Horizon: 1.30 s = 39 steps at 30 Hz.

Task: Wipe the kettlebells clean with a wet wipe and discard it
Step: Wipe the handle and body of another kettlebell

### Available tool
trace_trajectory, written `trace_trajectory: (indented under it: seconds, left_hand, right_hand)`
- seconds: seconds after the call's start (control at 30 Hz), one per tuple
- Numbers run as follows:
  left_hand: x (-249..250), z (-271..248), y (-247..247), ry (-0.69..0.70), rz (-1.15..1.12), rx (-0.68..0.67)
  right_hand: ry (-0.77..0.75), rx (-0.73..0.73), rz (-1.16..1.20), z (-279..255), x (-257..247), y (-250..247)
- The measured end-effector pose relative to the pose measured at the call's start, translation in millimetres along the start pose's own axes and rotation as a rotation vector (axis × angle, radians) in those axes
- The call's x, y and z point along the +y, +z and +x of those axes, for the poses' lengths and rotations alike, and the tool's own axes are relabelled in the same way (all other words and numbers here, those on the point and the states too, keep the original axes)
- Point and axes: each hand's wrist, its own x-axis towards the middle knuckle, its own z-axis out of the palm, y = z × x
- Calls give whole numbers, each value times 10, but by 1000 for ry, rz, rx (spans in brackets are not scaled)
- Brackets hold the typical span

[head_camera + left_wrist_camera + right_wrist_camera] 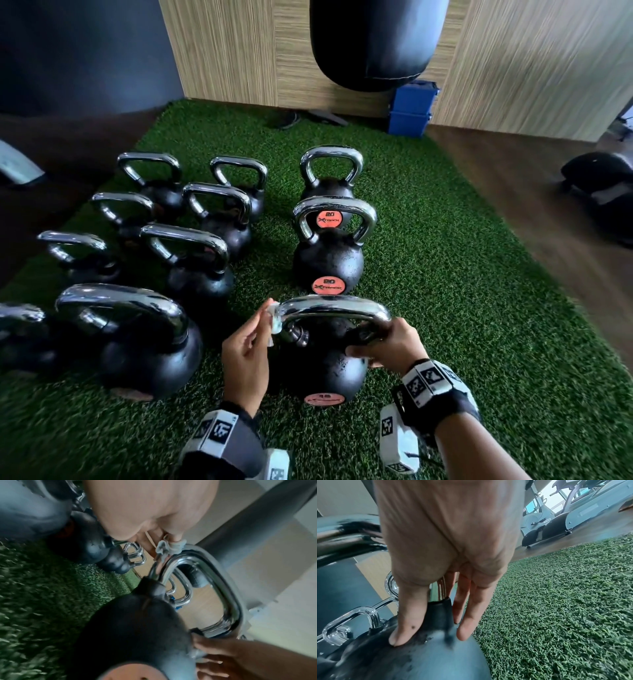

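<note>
The nearest black kettlebell stands on the green turf, its chrome handle upright. My left hand pinches a crumpled white wet wipe against the left bend of that handle. The left wrist view shows the wipe bunched under my left hand, on top of the handle's curve. My right hand grips the handle's right end. In the right wrist view, thumb and fingers of my right hand straddle the handle's black base above the kettlebell's round body.
Two kettlebells marked 20 stand in line behind. Several more kettlebells fill the turf to the left. A black punching bag hangs above blue boxes. Bare turf lies right, then wooden floor and treadmills.
</note>
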Motion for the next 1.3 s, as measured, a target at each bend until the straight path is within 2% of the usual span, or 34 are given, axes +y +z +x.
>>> trace_trajectory:
  seconds: [0.1, 0.23, 0.3, 0.43, 0.57, 0.7, 0.8, 0.87, 0.97, 1.03, 1.1, 1.2, 1.23, 1.3]
  left_hand:
    - [-71, -14, -47, 6, 6, -25]
    - [-243, -78, -44, -93, -32, 26]
    - [-343, -134, -67, -131, -6, 1]
    - [-475, -229, -143, -130, 97, -68]
    - [-481, -160, -95, -77, 225, 16]
    - [-447, 96, -71, -17, 337, -98]
    - [-428, 361, 87, 38, 450, -135]
    - [-410, 529, 241, 108, 531, -180]
    - [-359, 709, 444, 126, 593, -312]
    - [-324, 789, 525, 63, 603, -390]
    - [-301, 852, 525, -2, 581, -466]
    - [-342, 888, 445, -208, 382, -540]
    - [-352, 874, 424, -216, 370, -531]
    - [-384, 802, 421, -134, 460, -459]
  right_hand:
    - [-7, -38, 38, 11, 27, -22]
    - [-71, -127, 80, -7, 71, -87]
    - [-77, -140, 112, -11, 91, -91]
    - [-95, -113, 94, 12, 124, -79]
    - [-151, -66, 18, -6, 138, -117]
    - [-159, -96, -160, -91, 153, -268]
    - [-249, -216, -371, -190, 111, -341]
    - [-306, -290, -428, -256, 58, -280]
    - [-367, -354, -403, -315, -31, -142]
    - [-342, -394, -260, -310, -70, -62]
    - [-296, -309, -120, -271, -128, 17]
    - [-277, -29, 3, -141, -179, 145]
    - [-278, 11, -33, -114, -202, 167]
    - [-235, -64, -117, -85, -220, 184]
